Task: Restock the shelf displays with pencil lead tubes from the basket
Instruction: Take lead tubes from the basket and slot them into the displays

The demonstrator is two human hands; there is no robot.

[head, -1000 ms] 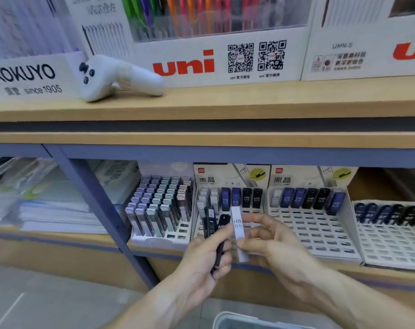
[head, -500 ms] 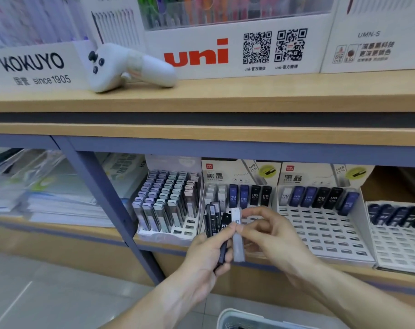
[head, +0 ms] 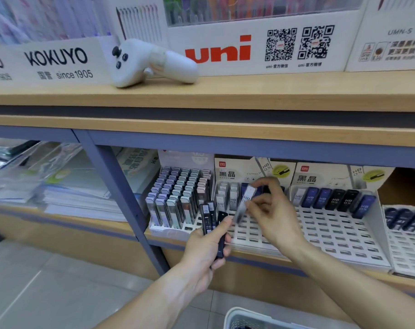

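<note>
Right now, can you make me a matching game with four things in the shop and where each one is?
Things:
1. white tube
2. dark tubes
3. white controller
4. basket

Places:
A. on the top wooden shelf
B. on the floor, at the bottom edge of the picture
C. pinched in the right hand
D. bunched in the left hand

Pairs: 1-C, 2-D, 3-A, 4-B
</note>
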